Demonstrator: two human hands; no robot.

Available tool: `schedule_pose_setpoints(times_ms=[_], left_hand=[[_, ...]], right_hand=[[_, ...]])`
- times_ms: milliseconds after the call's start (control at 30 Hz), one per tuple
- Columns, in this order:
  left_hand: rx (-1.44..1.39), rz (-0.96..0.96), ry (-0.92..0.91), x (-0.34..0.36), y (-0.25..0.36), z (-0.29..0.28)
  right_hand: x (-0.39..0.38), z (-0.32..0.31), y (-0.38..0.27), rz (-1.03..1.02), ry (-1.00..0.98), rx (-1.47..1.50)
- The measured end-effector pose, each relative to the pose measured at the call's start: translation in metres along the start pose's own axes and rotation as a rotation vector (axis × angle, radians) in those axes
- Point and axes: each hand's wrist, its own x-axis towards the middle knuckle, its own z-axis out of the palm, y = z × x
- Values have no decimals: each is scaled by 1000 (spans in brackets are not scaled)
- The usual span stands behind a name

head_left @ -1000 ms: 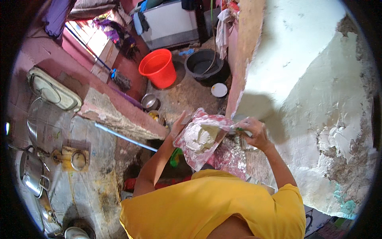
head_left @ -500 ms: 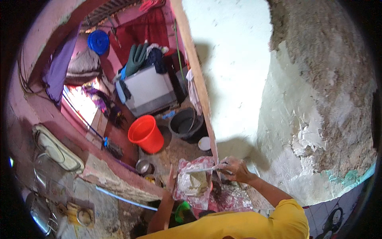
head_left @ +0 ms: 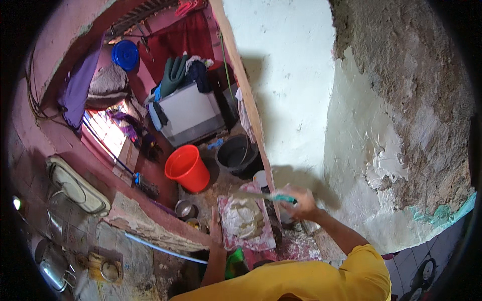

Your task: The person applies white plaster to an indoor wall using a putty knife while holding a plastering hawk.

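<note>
My left hand (head_left: 216, 229) is closed on the left edge of a pink-and-white patterned tray (head_left: 261, 244). A rough mound of wet off-white plaster (head_left: 242, 217) sits on the tray. My right hand (head_left: 300, 203) grips the green handle of a putty knife (head_left: 284, 198) just right of the tray. The knife's blade is smeared by motion and points left across the tray's far edge, above the plaster. White plaster smudges my right fingers. Beside that hand stands the wall (head_left: 296, 100), with smooth pale plaster on its left part and rough bare render on its right.
Beyond the tray stand an orange-red bucket (head_left: 187, 169) and a black tub (head_left: 236, 156). A white-and-grey appliance (head_left: 191, 114) bears cloths and a green glove (head_left: 173, 75). A low broken wall (head_left: 150, 228) runs at left. Metal pots (head_left: 52, 266) stand at far left.
My right hand has lifted the putty knife away from me, from over the plaster to the tray's far edge. The plaster now shows as a fuller mound. My left hand stays on the tray.
</note>
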Motion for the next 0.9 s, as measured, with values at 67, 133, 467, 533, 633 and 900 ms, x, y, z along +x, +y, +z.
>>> schedule_pose_setpoints(times_ms=[67,133,467,533,633,900], left_hand=[[-103,-27,-72,-1,0,4],[-15,82,-40,4,-2,11],[-163,169,-56,-1,-1,18],[-138,151,-132,6,2,15],[-14,132,-145,7,1,11],[97,-12,2,22,-9,-34]], right_hand=[[4,-11,-10,339,-43,213],[10,-16,-13,348,3,208],[11,-41,-23,472,-75,109],[14,-48,-22,462,-71,54],[-1,-43,-6,642,-162,-7],[1,-39,2,395,-319,70]])
